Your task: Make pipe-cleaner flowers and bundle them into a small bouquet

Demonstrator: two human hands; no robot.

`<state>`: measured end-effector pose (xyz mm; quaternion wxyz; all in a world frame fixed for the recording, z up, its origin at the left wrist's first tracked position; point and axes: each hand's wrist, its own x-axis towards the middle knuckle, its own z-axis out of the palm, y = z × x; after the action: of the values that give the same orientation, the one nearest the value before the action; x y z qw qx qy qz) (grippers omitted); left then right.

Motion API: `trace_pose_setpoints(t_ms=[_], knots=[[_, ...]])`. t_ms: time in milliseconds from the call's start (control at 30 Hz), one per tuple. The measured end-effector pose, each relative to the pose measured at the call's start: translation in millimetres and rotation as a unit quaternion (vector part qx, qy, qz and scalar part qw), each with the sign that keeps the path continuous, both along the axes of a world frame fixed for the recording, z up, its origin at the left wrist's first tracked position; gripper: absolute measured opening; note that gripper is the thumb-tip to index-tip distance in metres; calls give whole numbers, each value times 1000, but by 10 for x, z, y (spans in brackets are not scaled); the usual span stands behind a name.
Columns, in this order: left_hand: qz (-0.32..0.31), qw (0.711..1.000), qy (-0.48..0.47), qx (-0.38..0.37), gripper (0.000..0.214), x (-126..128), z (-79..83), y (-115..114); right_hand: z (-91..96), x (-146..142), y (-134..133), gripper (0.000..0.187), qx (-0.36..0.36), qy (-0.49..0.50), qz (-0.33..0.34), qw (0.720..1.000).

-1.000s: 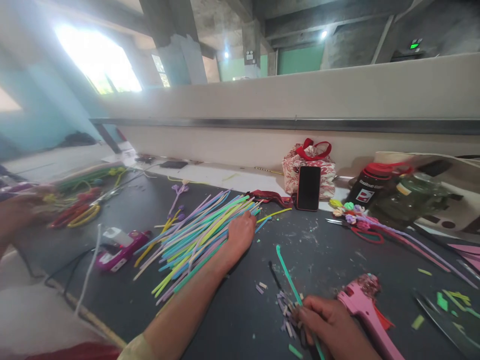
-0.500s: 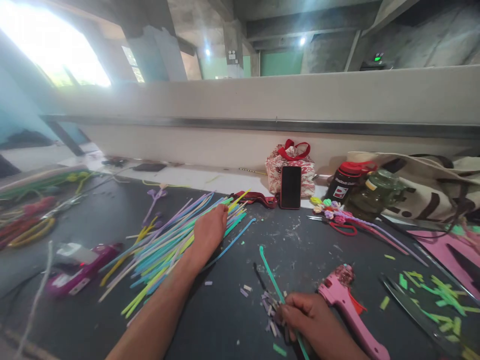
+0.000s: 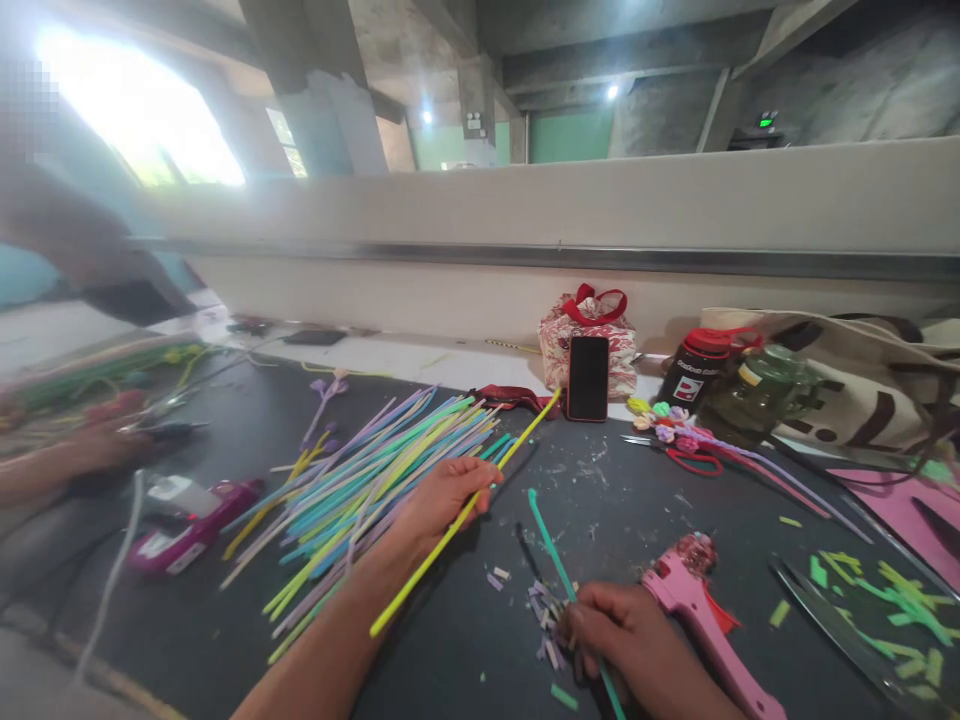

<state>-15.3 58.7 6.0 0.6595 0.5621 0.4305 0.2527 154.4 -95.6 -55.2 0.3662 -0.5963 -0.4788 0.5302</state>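
Observation:
A long yellow pipe cleaner [image 3: 427, 568] is pinched between the fingers of my left hand [image 3: 450, 500], held aslant over the dark table. Beside and under that forearm lies a loose pile of pipe cleaners [image 3: 360, 470] in blue, green, yellow and lilac. My right hand [image 3: 619, 635], low in the view, is closed on a teal pipe cleaner [image 3: 551, 545] whose upper end has a small bend. Short lilac cut pieces [image 3: 546, 620] lie by its fingertips. Right of that hand rests a pink glue gun [image 3: 697, 610].
A phone [image 3: 589, 378] stands against a patterned bag [image 3: 555, 330]. Red-handled scissors [image 3: 694, 460], pipe-cleaner flowers [image 3: 667, 420], a bottle [image 3: 694, 370] and green cut pieces [image 3: 885, 590] lie rightward. Left are a purple glue gun [image 3: 195, 525] and another person's blurred arm [image 3: 67, 465].
My left hand has drawn the yellow pipe cleaner out of the pile and come nearer, to the right. My right hand keeps its hold. Another person's arm has appeared at the left.

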Motion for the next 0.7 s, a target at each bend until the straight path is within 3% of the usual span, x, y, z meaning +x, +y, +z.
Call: trace_pose_setpoints(t_ms=[100, 200, 533, 700], knots=[[-6, 1000, 24, 16, 27, 3, -217, 84, 27, 4, -1, 29, -13, -25, 4, 1000], [2, 998, 48, 34, 23, -9, -320, 140, 41, 4, 0, 32, -29, -29, 10, 999], [24, 994, 76, 70, 25, -15, -373, 110, -222, 98, 17, 41, -15, -39, 42, 998], [6, 992, 82, 100, 27, 36, -369, 58, -151, 68, 4, 45, 22, -54, 32, 998]])
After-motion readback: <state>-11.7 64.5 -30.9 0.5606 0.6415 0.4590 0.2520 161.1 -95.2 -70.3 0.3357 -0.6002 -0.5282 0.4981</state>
